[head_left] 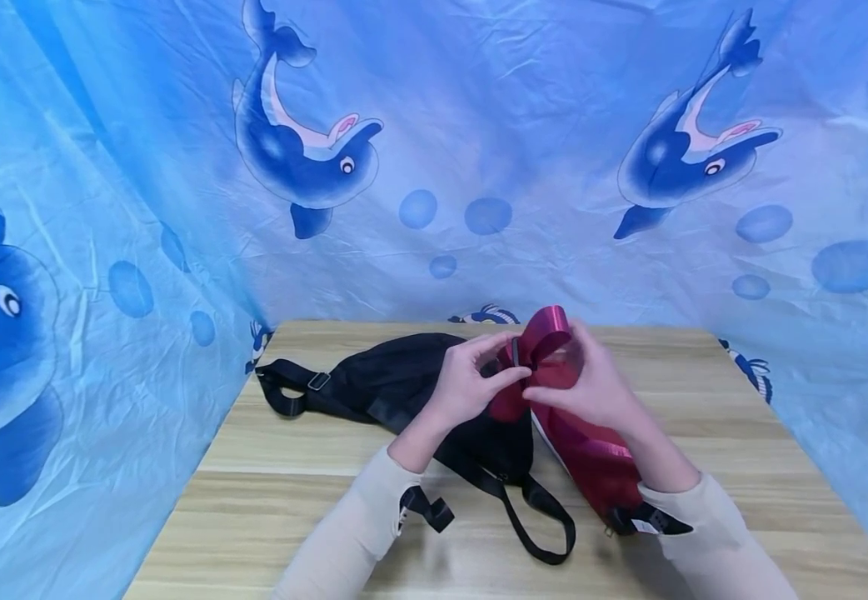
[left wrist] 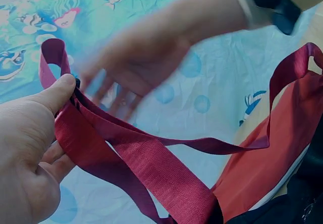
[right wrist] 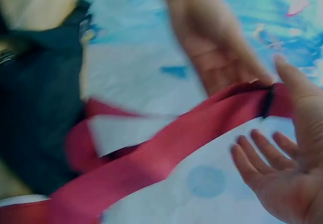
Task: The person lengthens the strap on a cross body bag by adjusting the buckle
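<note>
A wide red strap [head_left: 546,329], looped at its top end, is held up above the table in the head view. My left hand [head_left: 471,379] pinches it beside a dark slider buckle [left wrist: 76,90], thumb on top. My right hand [head_left: 587,379] is just right of the loop; in the right wrist view its fingers [right wrist: 262,158] are spread, below the strap. Motion blurs this hand in the left wrist view. The strap runs down to a red bag [head_left: 584,458], which lies on the table partly under my right forearm.
A black bag [head_left: 404,375] lies left of the red one, its long strap [head_left: 546,550] looping toward the near edge. The wooden table [head_left: 269,517] is surrounded by blue dolphin-print sheets [head_left: 434,125] at the back and sides.
</note>
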The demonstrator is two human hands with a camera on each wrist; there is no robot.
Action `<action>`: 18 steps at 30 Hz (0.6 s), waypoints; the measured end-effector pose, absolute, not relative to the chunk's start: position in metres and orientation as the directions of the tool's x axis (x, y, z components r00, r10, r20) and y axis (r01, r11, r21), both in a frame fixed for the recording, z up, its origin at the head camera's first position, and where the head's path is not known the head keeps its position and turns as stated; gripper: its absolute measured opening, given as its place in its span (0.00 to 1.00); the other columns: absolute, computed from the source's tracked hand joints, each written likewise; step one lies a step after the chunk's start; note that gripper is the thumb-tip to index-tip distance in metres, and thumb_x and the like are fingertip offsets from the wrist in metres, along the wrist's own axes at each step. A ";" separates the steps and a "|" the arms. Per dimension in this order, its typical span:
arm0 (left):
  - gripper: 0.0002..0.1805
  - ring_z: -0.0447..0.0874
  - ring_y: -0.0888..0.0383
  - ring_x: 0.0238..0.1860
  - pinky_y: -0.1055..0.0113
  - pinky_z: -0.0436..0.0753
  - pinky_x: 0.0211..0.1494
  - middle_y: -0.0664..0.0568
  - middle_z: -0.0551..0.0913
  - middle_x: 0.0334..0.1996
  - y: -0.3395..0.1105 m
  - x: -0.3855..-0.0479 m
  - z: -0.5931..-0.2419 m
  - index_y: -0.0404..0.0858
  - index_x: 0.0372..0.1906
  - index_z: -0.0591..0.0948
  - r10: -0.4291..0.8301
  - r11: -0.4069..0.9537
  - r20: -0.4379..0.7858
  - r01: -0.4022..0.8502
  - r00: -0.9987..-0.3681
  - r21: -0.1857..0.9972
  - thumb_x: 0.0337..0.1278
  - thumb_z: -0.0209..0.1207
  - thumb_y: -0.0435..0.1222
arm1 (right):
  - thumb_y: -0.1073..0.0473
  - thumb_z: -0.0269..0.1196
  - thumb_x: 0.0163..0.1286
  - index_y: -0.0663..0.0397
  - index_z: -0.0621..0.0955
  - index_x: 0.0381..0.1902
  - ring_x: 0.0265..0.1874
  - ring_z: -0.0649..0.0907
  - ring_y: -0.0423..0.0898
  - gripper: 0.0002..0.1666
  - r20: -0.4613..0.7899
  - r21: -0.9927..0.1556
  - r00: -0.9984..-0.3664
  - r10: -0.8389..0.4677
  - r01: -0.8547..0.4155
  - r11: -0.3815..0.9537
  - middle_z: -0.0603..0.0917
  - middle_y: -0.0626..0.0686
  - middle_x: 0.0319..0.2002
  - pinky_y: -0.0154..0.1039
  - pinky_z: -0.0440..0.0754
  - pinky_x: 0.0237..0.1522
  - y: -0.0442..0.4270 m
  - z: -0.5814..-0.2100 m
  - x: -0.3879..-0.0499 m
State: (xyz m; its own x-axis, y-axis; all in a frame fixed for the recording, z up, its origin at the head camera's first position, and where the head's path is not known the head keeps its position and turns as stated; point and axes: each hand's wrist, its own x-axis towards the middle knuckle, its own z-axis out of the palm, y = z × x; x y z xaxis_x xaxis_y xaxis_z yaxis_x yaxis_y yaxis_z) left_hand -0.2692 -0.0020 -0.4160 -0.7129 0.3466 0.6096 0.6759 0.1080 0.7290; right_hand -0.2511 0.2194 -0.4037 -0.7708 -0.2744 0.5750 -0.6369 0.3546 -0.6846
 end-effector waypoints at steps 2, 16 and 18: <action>0.25 0.89 0.52 0.62 0.63 0.84 0.69 0.45 0.89 0.60 -0.002 -0.270 -0.415 0.38 0.65 0.85 0.345 0.093 0.610 0.673 -0.714 0.734 0.63 0.74 0.33 | 0.59 0.84 0.56 0.53 0.78 0.61 0.46 0.91 0.43 0.38 0.538 -0.630 -0.785 -0.305 -0.616 0.473 0.90 0.53 0.50 0.35 0.91 0.50 0.221 -0.415 -0.251; 0.25 0.90 0.51 0.61 0.62 0.84 0.69 0.44 0.89 0.59 -0.004 -0.268 -0.416 0.37 0.65 0.85 0.339 0.068 0.619 0.675 -0.708 0.735 0.63 0.73 0.32 | 0.63 0.84 0.54 0.52 0.85 0.54 0.43 0.92 0.47 0.29 0.560 -0.488 -0.719 -0.412 -0.688 0.538 0.92 0.51 0.46 0.51 0.93 0.49 0.233 -0.438 -0.255; 0.24 0.90 0.51 0.61 0.63 0.84 0.70 0.43 0.90 0.58 -0.003 -0.267 -0.417 0.36 0.64 0.85 0.351 0.071 0.612 0.672 -0.709 0.737 0.63 0.73 0.33 | 0.63 0.84 0.55 0.52 0.84 0.57 0.44 0.92 0.47 0.32 0.586 -0.486 -0.698 -0.412 -0.709 0.510 0.92 0.51 0.48 0.50 0.93 0.50 0.229 -0.441 -0.255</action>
State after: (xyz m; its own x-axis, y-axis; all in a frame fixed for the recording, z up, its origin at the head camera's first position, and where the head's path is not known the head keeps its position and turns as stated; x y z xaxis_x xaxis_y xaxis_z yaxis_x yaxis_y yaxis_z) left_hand -0.2668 -0.0025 -0.4167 -0.7087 0.3507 0.6122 0.6720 0.0713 0.7371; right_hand -0.2548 0.2294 -0.4407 -0.6977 -0.4117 0.5863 -0.7095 0.5103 -0.4861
